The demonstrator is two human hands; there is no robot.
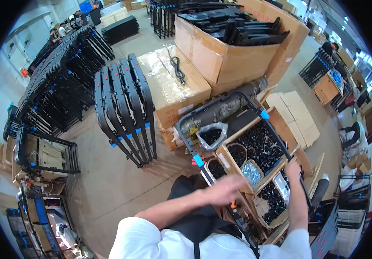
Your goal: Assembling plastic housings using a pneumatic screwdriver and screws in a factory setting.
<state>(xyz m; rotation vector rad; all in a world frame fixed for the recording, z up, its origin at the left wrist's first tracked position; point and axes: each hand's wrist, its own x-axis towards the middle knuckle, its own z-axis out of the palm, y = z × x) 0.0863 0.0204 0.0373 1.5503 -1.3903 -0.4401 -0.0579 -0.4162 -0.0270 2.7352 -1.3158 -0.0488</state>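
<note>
A black U-shaped tubular frame (238, 96) with blue bands on both legs lies over the parts bins in front of me. My right hand (293, 167) is wrapped round its right leg. My left hand (227, 190), smeared by motion, hovers near the left leg above the bin edge, and its fingers cannot be made out. Beneath the frame, a divided wooden bin (225, 157) holds many small black parts (259, 142). Bluish-silver small hardware (251, 173) fills a clear bag in it. Close to my right hand lies a white and grey box (281, 186). An orange-and-black tool (233, 205) sits below my left hand.
Several black frames (125, 99) stand upright to the left, with a long row of frames (61, 73) behind. A large carton (209, 56) of black parts and a closed carton (173, 93) bearing a black cable (176, 69) stand ahead. Flattened cardboard (296, 116) lies right. People work far off.
</note>
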